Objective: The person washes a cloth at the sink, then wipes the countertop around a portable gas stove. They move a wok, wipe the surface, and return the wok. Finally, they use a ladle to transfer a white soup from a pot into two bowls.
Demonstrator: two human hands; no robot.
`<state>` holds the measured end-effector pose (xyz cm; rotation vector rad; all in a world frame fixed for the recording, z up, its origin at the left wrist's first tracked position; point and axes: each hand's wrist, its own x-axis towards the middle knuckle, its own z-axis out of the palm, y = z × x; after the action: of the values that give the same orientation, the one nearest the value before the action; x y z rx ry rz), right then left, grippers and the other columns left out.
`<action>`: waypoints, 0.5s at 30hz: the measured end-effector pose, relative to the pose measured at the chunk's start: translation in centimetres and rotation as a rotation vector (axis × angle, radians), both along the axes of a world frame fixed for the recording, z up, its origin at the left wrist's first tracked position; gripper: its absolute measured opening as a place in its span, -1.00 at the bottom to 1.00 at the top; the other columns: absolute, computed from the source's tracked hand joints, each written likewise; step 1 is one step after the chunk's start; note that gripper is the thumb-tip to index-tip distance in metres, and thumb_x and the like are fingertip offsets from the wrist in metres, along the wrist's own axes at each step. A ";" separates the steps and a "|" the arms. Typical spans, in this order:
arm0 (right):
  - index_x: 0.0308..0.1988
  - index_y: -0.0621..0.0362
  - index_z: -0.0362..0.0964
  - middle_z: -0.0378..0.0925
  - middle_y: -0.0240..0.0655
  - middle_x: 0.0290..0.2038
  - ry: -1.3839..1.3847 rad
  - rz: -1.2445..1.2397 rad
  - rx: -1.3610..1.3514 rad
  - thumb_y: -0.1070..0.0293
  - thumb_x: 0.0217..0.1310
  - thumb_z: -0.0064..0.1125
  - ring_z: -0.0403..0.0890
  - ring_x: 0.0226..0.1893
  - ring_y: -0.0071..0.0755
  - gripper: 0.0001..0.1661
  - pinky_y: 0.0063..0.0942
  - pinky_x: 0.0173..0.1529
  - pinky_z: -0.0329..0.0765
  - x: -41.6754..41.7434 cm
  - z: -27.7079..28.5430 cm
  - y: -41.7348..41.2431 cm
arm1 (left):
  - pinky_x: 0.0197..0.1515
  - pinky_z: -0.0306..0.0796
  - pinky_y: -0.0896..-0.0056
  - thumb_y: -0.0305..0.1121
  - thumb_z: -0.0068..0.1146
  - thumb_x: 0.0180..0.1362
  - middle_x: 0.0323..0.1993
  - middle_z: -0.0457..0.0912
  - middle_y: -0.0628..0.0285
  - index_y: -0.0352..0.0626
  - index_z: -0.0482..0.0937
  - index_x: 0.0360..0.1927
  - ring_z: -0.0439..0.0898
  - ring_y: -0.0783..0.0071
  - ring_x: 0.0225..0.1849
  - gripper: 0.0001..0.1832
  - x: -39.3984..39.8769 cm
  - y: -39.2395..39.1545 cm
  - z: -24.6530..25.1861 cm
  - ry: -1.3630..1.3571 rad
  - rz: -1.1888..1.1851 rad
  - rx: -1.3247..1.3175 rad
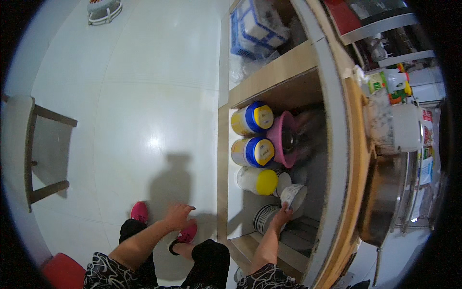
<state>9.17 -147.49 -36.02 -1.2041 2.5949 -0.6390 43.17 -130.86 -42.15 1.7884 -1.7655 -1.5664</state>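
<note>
Inside the open cabinet, my right hand (pixel 281 216) grips the edge of a white patterned bowl (pixel 293 195), which is tilted on its side. Just below that hand is a stack of plates (pixel 262 218). More white bowls (pixel 284 181) sit partly hidden behind a clear-walled jar with a yellow lid (pixel 249 179). My left hand (pixel 179 216) hangs over the floor above my pink shoe (pixel 187 233), its fingers apart and holding nothing.
Two canisters with blue and yellow lids (pixel 252 117) stand beside a pink basin (pixel 281 139) in the cabinet. Wrapped packs (pixel 258 27) fill the neighbouring compartment. The wooden counter edge (pixel 355 144) overhangs at right. A chair (pixel 30 151) and a red object (pixel 65 271) are at left.
</note>
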 end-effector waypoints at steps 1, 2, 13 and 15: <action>-0.12 0.36 0.32 0.40 0.03 -0.16 -0.045 0.084 -0.018 0.12 0.15 -0.06 0.43 -0.19 -0.05 -0.51 -0.32 -0.09 0.33 0.8 1.2 1.3 | 0.11 0.10 0.02 -0.04 0.07 -0.03 0.00 0.37 0.05 -0.08 0.39 -0.03 0.31 0.13 0.06 -0.49 -0.6 0.3 0.9 0.065 0.048 -0.015; -0.17 0.36 0.33 0.41 -0.02 -0.22 -0.095 0.095 0.013 0.19 0.12 -0.01 0.43 -0.23 -0.08 -0.57 -0.35 -0.11 0.33 3.8 3.8 2.3 | 0.11 0.11 0.04 -0.02 0.07 -0.03 0.01 0.36 0.05 -0.08 0.38 -0.01 0.31 0.12 0.07 -0.47 -0.6 0.2 2.1 0.127 0.101 -0.027; -0.37 0.03 0.44 0.27 -0.10 -0.17 -0.319 1.010 -0.187 0.55 -0.23 0.24 0.35 -0.13 0.02 -0.72 -0.33 -0.08 0.34 18.6 23.4 12.6 | 0.03 0.24 0.09 -0.01 0.18 -0.10 0.17 0.08 0.07 0.06 -0.24 0.26 0.11 0.18 0.19 -0.02 2.0 -4.0 25.1 1.243 0.636 0.494; -0.36 0.00 0.43 0.23 -0.10 -0.10 -0.302 1.014 -0.016 0.56 -0.24 0.24 0.33 -0.08 0.02 -0.69 -0.31 -0.05 0.34 19.3 26.4 14.2 | -0.05 0.34 0.07 -0.19 0.19 -0.08 0.13 0.12 0.11 0.04 -0.17 0.24 0.23 0.20 0.10 -0.10 2.4 -3.2 27.5 1.276 0.738 0.497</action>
<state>28.47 -133.29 -9.59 -1.9672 1.4345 -0.5313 45.57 -134.11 -14.62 0.8495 -0.1307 -2.0420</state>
